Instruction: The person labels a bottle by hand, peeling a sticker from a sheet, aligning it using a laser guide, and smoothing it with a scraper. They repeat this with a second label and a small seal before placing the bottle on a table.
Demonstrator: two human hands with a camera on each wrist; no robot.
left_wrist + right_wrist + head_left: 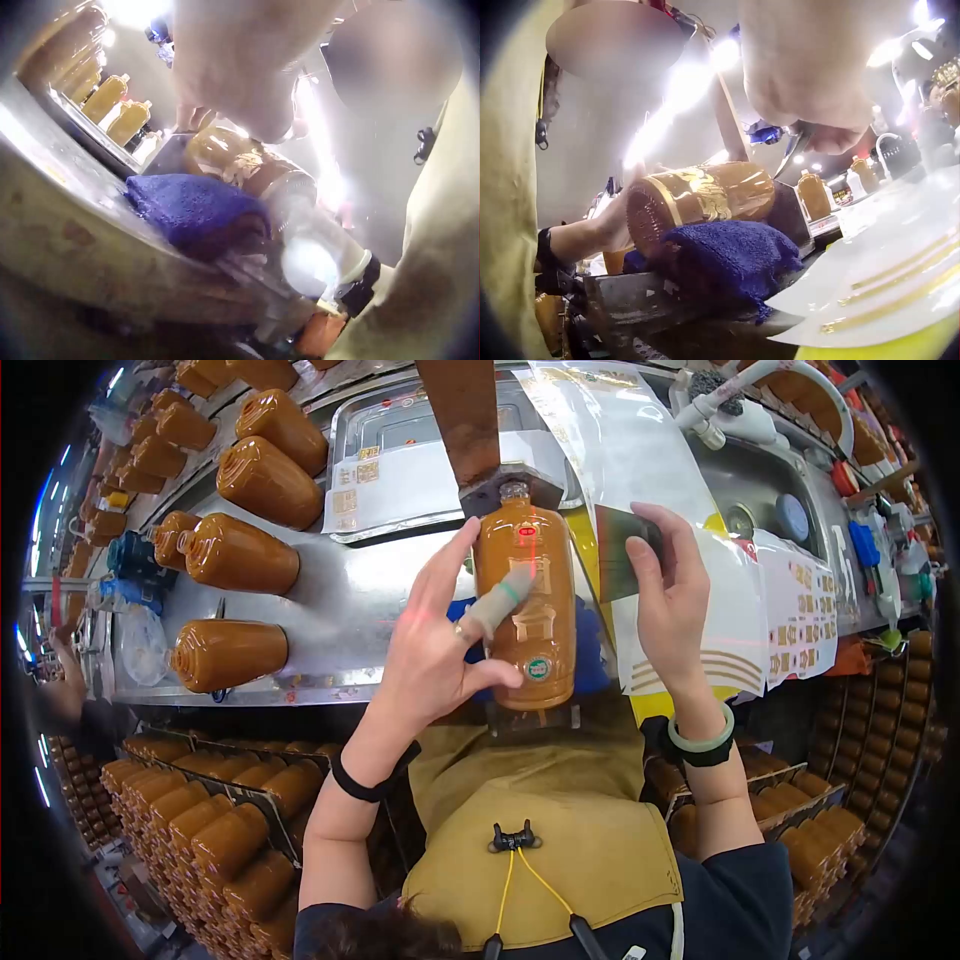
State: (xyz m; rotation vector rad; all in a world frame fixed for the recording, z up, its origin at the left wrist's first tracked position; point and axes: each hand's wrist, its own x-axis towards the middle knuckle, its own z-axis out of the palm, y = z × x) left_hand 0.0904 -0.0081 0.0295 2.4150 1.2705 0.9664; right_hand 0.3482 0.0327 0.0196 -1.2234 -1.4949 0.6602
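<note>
A glossy brown bottle lies on its back, its neck against a metal bracket. Gold decals, a small red mark and a round green emblem run down its front. My left hand is over the bottle's left side, a covered fingertip touching the decal area and the thumb stretched out near the emblem. To the right of the bottle, my right hand pinches a dark, thin rectangular scraper between thumb and fingers. Beneath the bottle a blue towel is bunched.
Several brown bottles lie on the metal table to the left. A clear tray with decal sheets stands behind. White decal sheets cover the right side, near a sink with a tap. Stacked bottles fill racks below.
</note>
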